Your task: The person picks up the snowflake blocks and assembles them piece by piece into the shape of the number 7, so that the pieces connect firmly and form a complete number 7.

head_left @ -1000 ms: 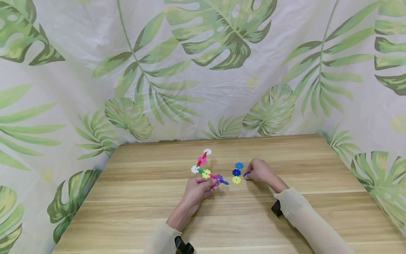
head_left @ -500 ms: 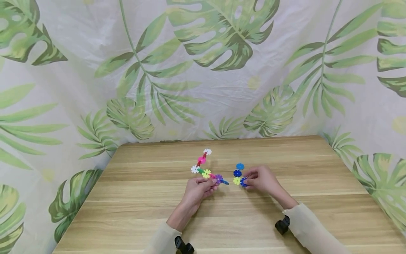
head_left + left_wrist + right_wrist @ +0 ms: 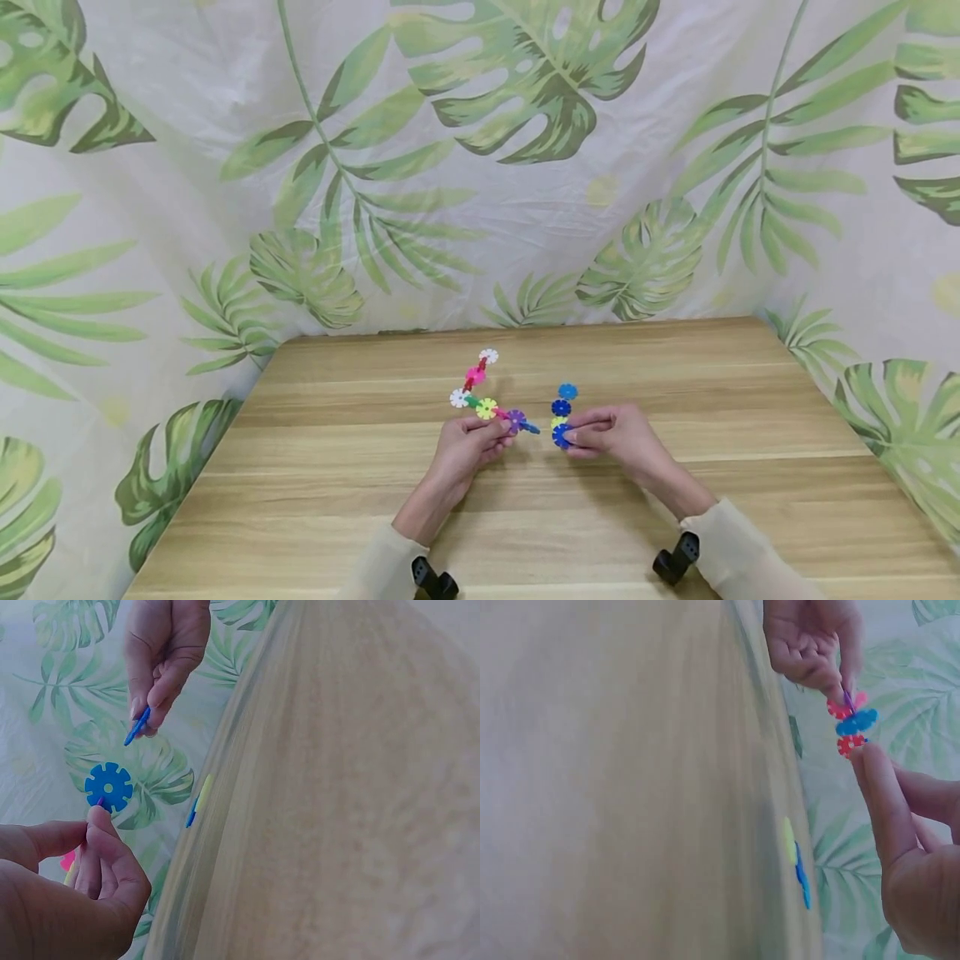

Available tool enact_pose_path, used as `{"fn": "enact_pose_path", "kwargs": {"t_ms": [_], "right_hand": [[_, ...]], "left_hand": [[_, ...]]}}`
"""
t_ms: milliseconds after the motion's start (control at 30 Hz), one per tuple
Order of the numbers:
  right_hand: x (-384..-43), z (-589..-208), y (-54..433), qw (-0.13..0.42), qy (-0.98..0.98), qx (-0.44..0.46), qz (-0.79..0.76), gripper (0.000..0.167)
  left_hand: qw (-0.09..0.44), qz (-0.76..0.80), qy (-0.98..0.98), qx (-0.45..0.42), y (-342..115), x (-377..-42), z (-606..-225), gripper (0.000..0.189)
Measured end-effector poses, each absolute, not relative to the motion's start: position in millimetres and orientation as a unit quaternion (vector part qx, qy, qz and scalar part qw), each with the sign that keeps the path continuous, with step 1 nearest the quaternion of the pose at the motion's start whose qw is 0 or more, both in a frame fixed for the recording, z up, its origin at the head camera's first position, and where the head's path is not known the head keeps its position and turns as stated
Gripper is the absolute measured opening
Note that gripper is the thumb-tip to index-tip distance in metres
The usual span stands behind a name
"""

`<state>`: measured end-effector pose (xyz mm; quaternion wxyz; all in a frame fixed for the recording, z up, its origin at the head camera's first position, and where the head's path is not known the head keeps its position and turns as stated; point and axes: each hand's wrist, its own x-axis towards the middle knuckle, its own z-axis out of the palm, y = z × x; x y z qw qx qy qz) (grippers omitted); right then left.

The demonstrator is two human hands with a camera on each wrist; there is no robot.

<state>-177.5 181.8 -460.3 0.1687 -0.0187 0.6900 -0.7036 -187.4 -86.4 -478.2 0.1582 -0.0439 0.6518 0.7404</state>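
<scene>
My left hand [image 3: 463, 457] pinches the purple disc [image 3: 514, 419] of a zigzag chain of slotted, flower-shaped plastic discs. White, pink, red, green and yellow discs make up the rest of the chain. At its right end a blue disc [image 3: 109, 787] sticks out past my left fingertips. Between thumb and fingers, my right hand [image 3: 630, 442] holds a loose dark blue disc [image 3: 560, 436], a short gap from the chain's end. In the right wrist view my own fingers mostly hide that disc.
Behind the held disc, a light blue disc [image 3: 567, 391], another dark blue disc [image 3: 561, 407] and a partly covered yellow disc [image 3: 557, 422] lie in a row on the wooden table [image 3: 300, 500]. A leaf-print cloth [image 3: 480, 208] hangs behind the table.
My right hand has come left and nearer with the dark blue disc, which has turned from edge-on to face the head camera. The left hand and the chain have barely moved.
</scene>
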Motion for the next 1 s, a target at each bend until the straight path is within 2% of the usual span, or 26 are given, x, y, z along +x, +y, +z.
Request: {"fn": "enact_pose_path", "kwargs": {"t_ms": [167, 567, 1000], "right_hand": [[-174.7, -466.2, 175.3, 0.182, 0.661, -0.002, -0.728, 0.029], [-177.2, -470.6, 166.5, 0.176, 0.657, 0.02, -0.733, 0.023], [-178.0, -473.6, 156.0, 0.169, 0.649, 0.022, -0.741, 0.028]], "left_hand": [[0.155, 0.739, 0.654, -0.042, -86.6, -187.4, -479.9, 0.028], [0.151, 0.74, 0.654, -0.046, -85.8, -187.9, -480.2, 0.027], [0.153, 0.737, 0.657, -0.041, -82.7, -186.0, -483.0, 0.026]]}}
